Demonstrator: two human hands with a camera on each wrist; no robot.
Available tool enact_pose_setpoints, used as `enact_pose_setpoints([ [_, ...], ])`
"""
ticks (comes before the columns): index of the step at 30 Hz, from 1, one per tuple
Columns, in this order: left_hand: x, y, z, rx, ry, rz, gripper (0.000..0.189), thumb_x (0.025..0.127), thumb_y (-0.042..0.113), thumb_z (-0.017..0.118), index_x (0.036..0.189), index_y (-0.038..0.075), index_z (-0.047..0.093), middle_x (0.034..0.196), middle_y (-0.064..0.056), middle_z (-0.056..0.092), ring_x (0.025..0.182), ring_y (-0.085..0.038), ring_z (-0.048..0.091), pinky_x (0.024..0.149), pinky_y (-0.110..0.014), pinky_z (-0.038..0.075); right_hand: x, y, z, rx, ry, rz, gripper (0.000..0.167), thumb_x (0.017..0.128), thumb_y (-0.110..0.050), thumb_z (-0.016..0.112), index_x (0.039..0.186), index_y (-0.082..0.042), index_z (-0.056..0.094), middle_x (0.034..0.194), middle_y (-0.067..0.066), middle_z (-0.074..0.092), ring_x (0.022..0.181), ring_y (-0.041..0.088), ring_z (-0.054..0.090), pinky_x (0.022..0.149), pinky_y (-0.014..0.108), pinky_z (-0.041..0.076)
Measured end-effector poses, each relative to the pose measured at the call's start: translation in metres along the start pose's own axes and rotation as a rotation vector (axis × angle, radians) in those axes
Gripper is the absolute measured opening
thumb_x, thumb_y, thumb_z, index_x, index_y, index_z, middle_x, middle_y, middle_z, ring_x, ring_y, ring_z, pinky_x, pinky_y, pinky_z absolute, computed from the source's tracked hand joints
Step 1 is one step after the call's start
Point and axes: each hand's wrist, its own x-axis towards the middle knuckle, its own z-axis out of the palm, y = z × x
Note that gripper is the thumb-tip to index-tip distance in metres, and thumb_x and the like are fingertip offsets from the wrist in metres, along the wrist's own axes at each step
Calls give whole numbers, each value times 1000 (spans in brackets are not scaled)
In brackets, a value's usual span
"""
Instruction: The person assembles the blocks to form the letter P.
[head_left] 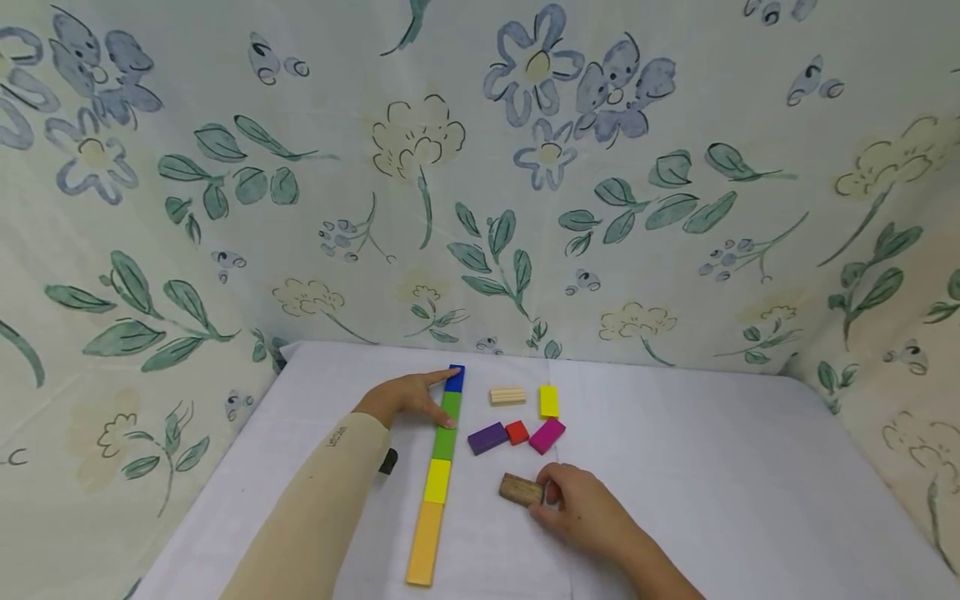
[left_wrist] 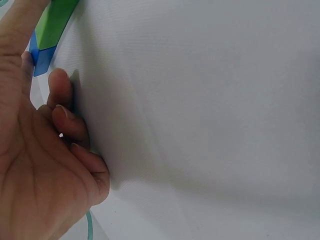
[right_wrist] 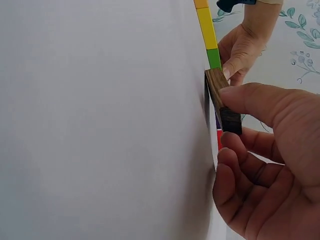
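My right hand (head_left: 588, 508) pinches one end of a brown wooden block (head_left: 519, 490) between thumb and fingers. In the right wrist view the dark end of this brown block (right_wrist: 220, 102) shows by the thumb. My left hand (head_left: 408, 398) lies along the far part of a straight row of blocks, one finger at the blue block (head_left: 454, 379) and the thumb on the green part (head_left: 444, 446). Nearer along the row come a yellow block (head_left: 438, 481) and a long orange block (head_left: 426, 546). The left wrist view shows the other fingers (left_wrist: 72, 125) loosely bent.
Right of the row lie a purple block (head_left: 488, 438), a small red block (head_left: 517, 432), a magenta block (head_left: 547, 435), another yellow block (head_left: 549, 402) and a ridged pale wooden piece (head_left: 507, 396). White cloth (head_left: 675, 467) covers the table. Flower-printed fabric (head_left: 480, 167) hangs behind.
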Motion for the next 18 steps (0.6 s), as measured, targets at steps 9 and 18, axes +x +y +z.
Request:
enact_pose_setpoints([
  [9, 2, -1, 1, 6, -5, 20, 111, 63, 53, 95, 154, 56, 32, 170, -4, 29, 150, -41, 33, 119, -70, 30, 16, -10, -13, -7, 34, -139, 25, 89, -32, 79, 107, -22, 66, 84, -12, 59, 76, 7, 53, 65, 20, 48],
  [18, 0, -1, 0, 13, 6, 3, 112, 62, 53, 95, 153, 57, 32, 170, -3, 28, 149, -41, 34, 118, -70, 31, 53, -28, -25, -31, 110, -135, 24, 91, -23, 79, 110, -16, 66, 82, -9, 58, 75, 9, 53, 62, 20, 48],
])
